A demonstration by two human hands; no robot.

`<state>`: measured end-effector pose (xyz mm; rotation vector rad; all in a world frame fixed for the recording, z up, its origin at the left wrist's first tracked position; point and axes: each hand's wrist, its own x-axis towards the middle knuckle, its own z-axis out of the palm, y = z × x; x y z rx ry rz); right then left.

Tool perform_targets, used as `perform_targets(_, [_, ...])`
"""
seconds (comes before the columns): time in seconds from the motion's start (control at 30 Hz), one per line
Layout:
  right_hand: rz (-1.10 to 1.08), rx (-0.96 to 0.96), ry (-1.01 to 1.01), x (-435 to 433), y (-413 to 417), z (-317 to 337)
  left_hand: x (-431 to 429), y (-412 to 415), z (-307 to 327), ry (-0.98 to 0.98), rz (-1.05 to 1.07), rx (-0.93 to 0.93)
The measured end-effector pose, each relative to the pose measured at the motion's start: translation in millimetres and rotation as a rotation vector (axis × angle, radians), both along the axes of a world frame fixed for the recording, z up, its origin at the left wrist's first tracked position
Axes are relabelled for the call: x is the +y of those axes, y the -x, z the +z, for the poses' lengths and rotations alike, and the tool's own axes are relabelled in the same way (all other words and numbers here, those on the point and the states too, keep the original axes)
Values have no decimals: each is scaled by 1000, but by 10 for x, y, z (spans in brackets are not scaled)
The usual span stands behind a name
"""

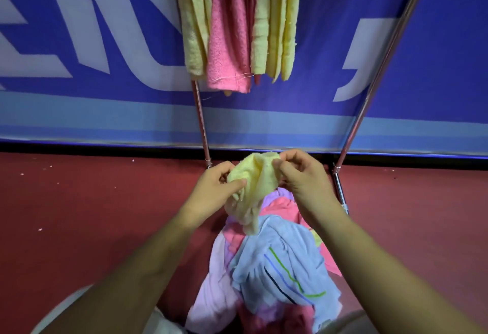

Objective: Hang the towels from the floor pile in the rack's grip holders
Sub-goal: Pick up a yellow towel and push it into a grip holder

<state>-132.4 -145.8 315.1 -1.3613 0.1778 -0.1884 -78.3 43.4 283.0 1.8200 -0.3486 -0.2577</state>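
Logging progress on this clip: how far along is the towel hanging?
Done: hanging yellow towels and a hanging pink towel are up on the rack; the holders themselves are out of frame. In hand: left hand and right hand both pinch a yellow towel held over the floor pile. Left: the pile holds a blue striped towel plus pink and lilac ones, so plenty remains.

Hung towels cut off at top edge; rack top unseen.
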Motion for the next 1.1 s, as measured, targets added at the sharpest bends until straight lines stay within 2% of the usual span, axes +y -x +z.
perform_targets(0.1, [52,28,6,-29,120,-93,-35,35,-58,-15,-64,17])
perform_targets(0.27, [79,92,-86,-6,67,-45,-111,78,41,-6,-293,119])
perform_targets(0.4, [112,84,-39,57,48,-27,-151,104,99,-88,-252,23])
perform_targets(0.47, [117,76,-35,35,48,-4,-154,111,128,-64,-230,46])
perform_targets(0.6, [119,45,-24,-80,33,17,-192,171,252,250,-90,197])
perform_targets(0.67, [203,42,79,-112,64,16,-195,176,311,493,-40,337])
perform_targets(0.73, [314,62,251,-101,113,-20,-181,149,354,659,-6,444])
perform_targets(0.83, [318,8,496,-65,162,-96,-160,147,403,780,-10,503])
perform_targets(0.9, [244,-2,470,-86,161,-124,-150,138,403,816,2,508])
perform_targets(0.97, [174,21,333,-119,155,-89,-133,109,393,761,36,459])
perform_targets(1.1, [88,98,15,-131,154,18,-73,48,327,239,80,140])
